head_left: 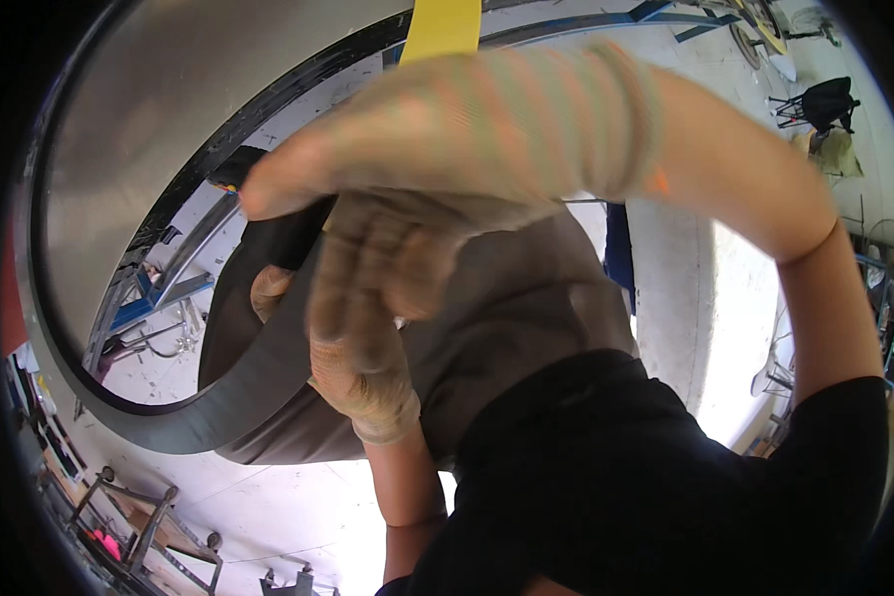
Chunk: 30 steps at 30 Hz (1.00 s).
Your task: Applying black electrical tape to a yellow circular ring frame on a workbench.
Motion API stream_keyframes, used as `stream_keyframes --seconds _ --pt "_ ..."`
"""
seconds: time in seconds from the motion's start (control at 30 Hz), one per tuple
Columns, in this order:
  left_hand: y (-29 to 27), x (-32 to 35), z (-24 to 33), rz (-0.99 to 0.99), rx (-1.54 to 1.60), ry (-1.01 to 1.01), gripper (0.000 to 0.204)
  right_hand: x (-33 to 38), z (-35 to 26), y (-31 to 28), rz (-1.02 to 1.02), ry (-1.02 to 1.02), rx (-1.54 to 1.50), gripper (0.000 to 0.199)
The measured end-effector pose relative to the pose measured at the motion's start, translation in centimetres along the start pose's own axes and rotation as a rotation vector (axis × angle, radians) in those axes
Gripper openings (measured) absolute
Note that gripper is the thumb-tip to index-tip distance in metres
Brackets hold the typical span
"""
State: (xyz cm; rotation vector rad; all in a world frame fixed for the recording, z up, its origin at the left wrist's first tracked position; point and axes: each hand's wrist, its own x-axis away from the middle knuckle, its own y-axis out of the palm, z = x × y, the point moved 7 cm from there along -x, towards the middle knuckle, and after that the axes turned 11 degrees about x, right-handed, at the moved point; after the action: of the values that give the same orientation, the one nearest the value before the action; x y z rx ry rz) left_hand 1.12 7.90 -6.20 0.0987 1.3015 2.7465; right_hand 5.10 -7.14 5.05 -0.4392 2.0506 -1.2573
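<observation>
Both my hands wear knitted work gloves with dark, soiled palms. My right hand reaches across from the right, blurred by motion, with its fingers stretched toward the left. Below it, my left hand points upward, fingers loosely spread and partly covered by the right hand. Nothing shows in either hand. Beside them, at the left, a large brushed metal sheet is bordered by a dark grey curved edge. A yellow strip runs in from the top, behind my right hand.
Blue metal framework stands below the sheet. At the lower left is a wheeled metal stand near a pink item. A black folding stool stands at the far right. My dark trousers show under the hands.
</observation>
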Motion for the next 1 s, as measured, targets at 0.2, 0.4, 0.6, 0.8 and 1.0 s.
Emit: stream_keyframes --seconds 0.2,0.4,0.6,0.8,1.0 --pt "0.6 -0.6 0.1 -0.105 -0.032 0.027 0.054 2.4 -2.5 -1.9 -0.057 0.446 -0.439 0.036" --pt "0.6 -1.4 0.8 -0.168 -0.117 0.129 0.042 9.5 -1.7 8.2 -0.499 1.116 -1.073 0.052" --pt "0.3 -1.3 1.1 -0.149 -0.170 0.126 0.043 4.9 4.2 12.0 -0.062 0.163 -0.070 0.035" --pt "-0.1 -1.2 1.3 -0.149 -0.266 0.152 0.047 4.9 4.1 11.7 0.192 0.121 -0.120 0.046" --pt "-1.5 0.1 1.8 -0.169 -0.471 0.016 0.066 9.9 1.6 12.4 -0.490 0.823 -0.747 0.056"
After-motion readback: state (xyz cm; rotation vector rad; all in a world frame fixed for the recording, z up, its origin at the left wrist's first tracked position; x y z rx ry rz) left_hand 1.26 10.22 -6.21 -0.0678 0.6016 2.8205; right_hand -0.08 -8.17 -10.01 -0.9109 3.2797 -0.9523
